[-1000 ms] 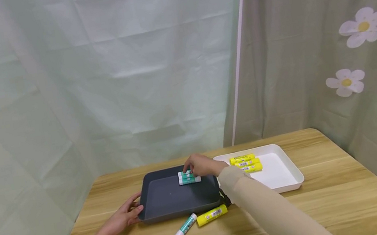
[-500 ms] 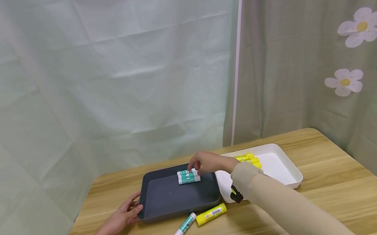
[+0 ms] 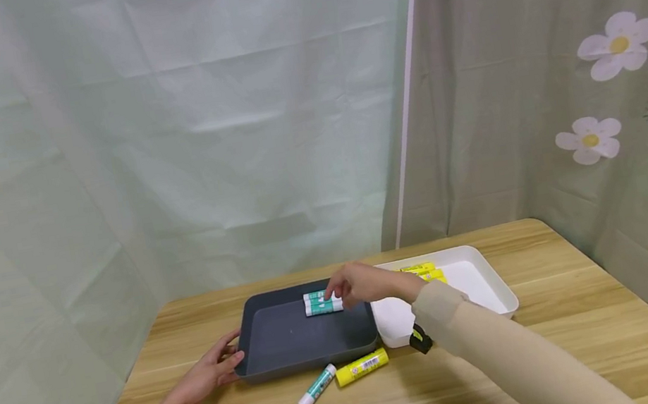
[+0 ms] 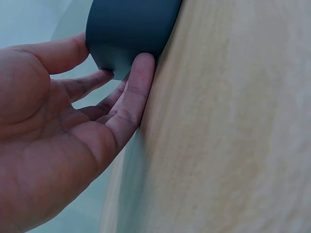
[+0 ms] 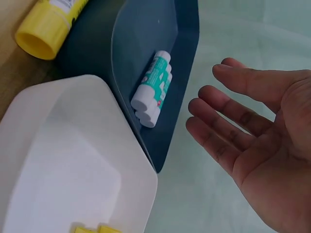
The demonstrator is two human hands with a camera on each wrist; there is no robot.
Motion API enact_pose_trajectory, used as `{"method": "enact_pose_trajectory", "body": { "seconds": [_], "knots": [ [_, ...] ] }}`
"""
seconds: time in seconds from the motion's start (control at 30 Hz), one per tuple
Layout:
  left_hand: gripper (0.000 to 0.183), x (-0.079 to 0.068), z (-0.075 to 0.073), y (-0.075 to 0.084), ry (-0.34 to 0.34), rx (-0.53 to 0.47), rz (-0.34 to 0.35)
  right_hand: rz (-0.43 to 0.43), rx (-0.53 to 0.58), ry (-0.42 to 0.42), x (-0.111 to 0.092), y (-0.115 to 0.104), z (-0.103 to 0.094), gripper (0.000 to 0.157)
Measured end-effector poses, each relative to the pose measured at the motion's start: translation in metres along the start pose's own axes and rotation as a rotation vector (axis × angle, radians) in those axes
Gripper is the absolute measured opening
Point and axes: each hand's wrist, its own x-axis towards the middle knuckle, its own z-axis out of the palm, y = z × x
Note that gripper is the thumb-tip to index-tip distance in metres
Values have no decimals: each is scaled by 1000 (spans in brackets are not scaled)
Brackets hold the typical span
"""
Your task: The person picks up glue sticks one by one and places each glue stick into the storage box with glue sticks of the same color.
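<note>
In the head view my left hand [image 3: 212,367] rests against the left end of a dark grey tray [image 3: 283,341]. Its thumb and fingers touch the outer wall [image 4: 131,34] in the left wrist view, extended rather than curled round it. My right hand [image 3: 366,283] hovers over the tray's right side, fingers loosely spread and holding nothing, as the right wrist view shows. Near it, green-and-white glue sticks [image 5: 153,85] lie side by side in the grey tray. One more green-and-white glue stick [image 3: 317,388] and a yellow glue stick [image 3: 362,368] lie on the table before the tray.
A white tray [image 3: 480,290] adjoins the grey tray on the right, with yellow glue sticks [image 3: 433,274] in it, partly hidden by my right arm. The wooden table [image 3: 576,324] has curtains [image 3: 286,129] behind and beside it.
My right hand has drawn back slightly to the right from the green-and-white glue sticks, uncovering more of them. The left hand stays on the grey tray.
</note>
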Motion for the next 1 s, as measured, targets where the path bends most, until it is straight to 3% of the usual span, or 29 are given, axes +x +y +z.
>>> {"method": "enact_pose_trajectory", "body": {
  "seconds": [0.47, 0.7, 1.0],
  "knots": [
    [73, 1, -3, -1, -12, 0, 29, -51, -103, -47, -31, -17, 2, 35],
    [73, 1, -3, -2, -16, -4, 28, -62, -35, -62, -45, -19, 5, 36],
    [72, 0, -1, -2, -14, -8, 21, -58, -49, -47, -56, -16, 12, 34]
  ]
}}
